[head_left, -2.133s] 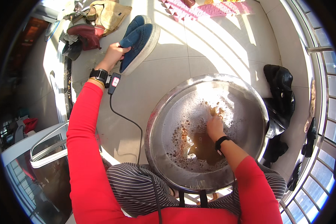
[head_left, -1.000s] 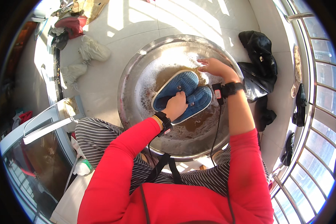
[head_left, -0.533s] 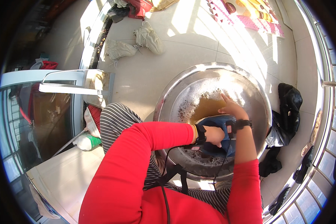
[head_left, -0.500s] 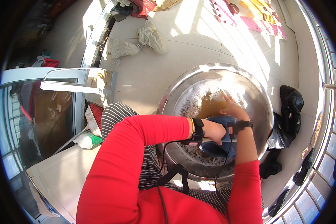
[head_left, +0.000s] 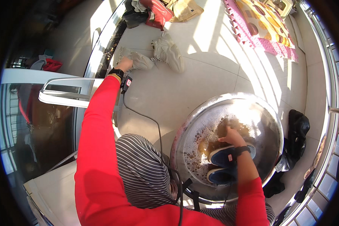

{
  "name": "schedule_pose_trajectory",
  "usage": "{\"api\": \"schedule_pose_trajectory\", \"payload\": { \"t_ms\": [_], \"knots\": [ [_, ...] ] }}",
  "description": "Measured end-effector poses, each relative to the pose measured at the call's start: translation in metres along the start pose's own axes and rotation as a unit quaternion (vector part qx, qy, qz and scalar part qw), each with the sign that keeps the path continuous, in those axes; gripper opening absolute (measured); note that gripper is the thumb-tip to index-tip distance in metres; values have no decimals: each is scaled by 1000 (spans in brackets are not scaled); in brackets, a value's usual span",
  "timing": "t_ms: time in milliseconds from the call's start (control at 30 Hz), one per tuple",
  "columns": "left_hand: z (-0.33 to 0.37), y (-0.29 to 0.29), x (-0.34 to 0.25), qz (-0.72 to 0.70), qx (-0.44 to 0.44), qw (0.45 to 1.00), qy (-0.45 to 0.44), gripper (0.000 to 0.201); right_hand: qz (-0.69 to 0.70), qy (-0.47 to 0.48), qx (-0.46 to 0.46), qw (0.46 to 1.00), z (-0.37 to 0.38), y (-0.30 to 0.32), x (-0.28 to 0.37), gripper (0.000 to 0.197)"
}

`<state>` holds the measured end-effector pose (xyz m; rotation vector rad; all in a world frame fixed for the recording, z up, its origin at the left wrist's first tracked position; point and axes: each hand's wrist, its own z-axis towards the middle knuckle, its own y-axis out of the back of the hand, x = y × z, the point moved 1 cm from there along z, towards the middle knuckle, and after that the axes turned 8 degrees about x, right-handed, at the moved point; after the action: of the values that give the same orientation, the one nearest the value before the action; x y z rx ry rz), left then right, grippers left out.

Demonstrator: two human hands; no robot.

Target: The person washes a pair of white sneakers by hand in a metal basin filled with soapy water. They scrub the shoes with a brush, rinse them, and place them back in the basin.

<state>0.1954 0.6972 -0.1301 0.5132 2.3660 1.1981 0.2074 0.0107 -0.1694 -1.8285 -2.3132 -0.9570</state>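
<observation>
My left arm is stretched out to the far left, and my left hand [head_left: 124, 64] is on a cream sneaker [head_left: 141, 62], its fingers curled against the shoe's near end. Touching that shoe is its mate, another cream sneaker [head_left: 167, 52]. Over a round metal basin [head_left: 180, 145] of brownish, foamy water, my right hand [head_left: 233, 138] holds nothing, thumb and fingers apart. Below its wrist, two navy shoes with pale soles, an upper one [head_left: 223, 157] and a lower one [head_left: 221, 176], lie side by side in the basin, partly covered by my forearm.
A glass door with a white handle [head_left: 64, 98] stands at the left. Red and tan bags [head_left: 184, 10] lie at the back. A pink-edged patterned mat [head_left: 265, 28] is at the far right. Black boots [head_left: 298, 130] stand right of the basin, beside the wall.
My left hand has left the blue shoes in the basin and reached far left to the cream sneaker. My right hand stays over the basin. The view has shifted left.
</observation>
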Motion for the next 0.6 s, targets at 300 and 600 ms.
{"api": "schedule_pose_trajectory", "payload": {
  "t_ms": [300,600],
  "knots": [
    [32,-43,61,-418,-160,894,-12,108,-101,-68,37,992,-6,0,6,90],
    [-37,30,-78,167,-69,975,-133,63,-99,-82,-11,992,-10,-8,9,97]
  ]
}}
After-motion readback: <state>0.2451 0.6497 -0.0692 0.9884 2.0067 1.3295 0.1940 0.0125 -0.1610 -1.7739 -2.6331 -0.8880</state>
